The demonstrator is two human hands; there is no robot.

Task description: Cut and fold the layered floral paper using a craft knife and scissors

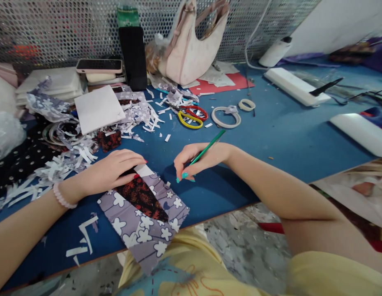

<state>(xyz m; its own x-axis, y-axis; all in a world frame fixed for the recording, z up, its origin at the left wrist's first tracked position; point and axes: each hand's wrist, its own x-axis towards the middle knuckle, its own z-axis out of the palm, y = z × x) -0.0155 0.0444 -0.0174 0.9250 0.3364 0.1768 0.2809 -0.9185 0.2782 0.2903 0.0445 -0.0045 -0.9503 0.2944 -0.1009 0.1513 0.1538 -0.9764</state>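
Note:
Flowered lavender fabric (144,234) lies at the table's front edge, one corner hanging over it. On top rests a dark leaf-shaped piece with red floral print (141,198). My left hand (112,172) lies flat with its fingers stretched over the upper end of that dark piece, beside a white strip (143,170). Just right of the fabric, my right hand (200,160) is closed around a slim green pencil (208,147), which slants up across the hand. Its lower end is hidden by my fingers, and the fingertips are pinched together above the blue table.
White and lavender scraps (83,158) litter the left side. Scissors with red and yellow handles (191,117) lie beyond my hands, beside a tape roll (226,117) and a smaller roll (247,105). At the back stand a dark phone (133,57) and a pale handbag (191,49).

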